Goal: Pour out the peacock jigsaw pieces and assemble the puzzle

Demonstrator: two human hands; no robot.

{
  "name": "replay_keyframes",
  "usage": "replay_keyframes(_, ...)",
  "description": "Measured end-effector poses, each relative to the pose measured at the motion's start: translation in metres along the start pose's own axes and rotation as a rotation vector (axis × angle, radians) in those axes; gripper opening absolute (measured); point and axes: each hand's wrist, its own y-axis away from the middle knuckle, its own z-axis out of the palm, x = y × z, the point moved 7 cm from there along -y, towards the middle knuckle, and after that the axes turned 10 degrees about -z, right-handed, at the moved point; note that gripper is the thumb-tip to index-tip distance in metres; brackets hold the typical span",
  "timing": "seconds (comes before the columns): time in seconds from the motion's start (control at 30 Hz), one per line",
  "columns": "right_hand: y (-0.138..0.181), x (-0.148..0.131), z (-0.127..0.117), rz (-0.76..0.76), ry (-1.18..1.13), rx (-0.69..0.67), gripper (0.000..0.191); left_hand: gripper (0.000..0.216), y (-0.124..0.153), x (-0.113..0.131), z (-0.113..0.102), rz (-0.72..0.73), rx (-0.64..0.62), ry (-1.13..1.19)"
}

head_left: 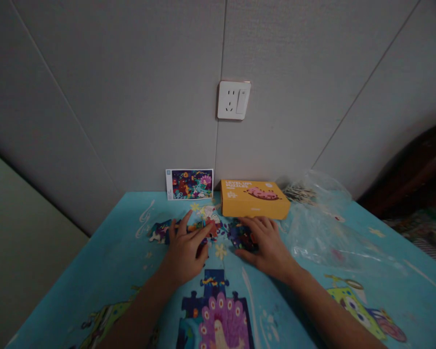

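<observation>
My left hand (188, 251) lies with its fingers spread over loose jigsaw puzzle pieces (160, 232). Some of those pieces are hidden under the fingers. On the right, my right hand (263, 245) arches around a dark cluster of puzzle pieces (240, 235), thumb apart from the fingers; the fingertips touch the cluster. Between the hands are more small pieces, one reddish (213, 228). Nearer to me is a joined puzzle section (225, 315) showing a pink-purple peacock, with a dark piece (214, 281) attached at its top.
A picture card (189, 184) leans against the wall beside a yellow puzzle box (254, 206). Crumpled clear plastic (327, 237) lies to the right. The blue table covering (131, 271) has printed cartoon figures. A white wall socket (234, 100) sits above.
</observation>
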Motion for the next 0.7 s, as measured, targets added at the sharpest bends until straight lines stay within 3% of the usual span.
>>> replay_keyframes(0.37, 0.002, 0.002, 0.012, 0.019, 0.006, -0.117, 0.058, 0.047, 0.002, -0.006, 0.006, -0.025, 0.056, -0.178)
replay_keyframes(0.7, 0.002, 0.009, 0.016, 0.050, -0.093, -0.065, 0.047, 0.046, 0.005, 0.017, 0.002, 0.142, 0.050, -0.066)
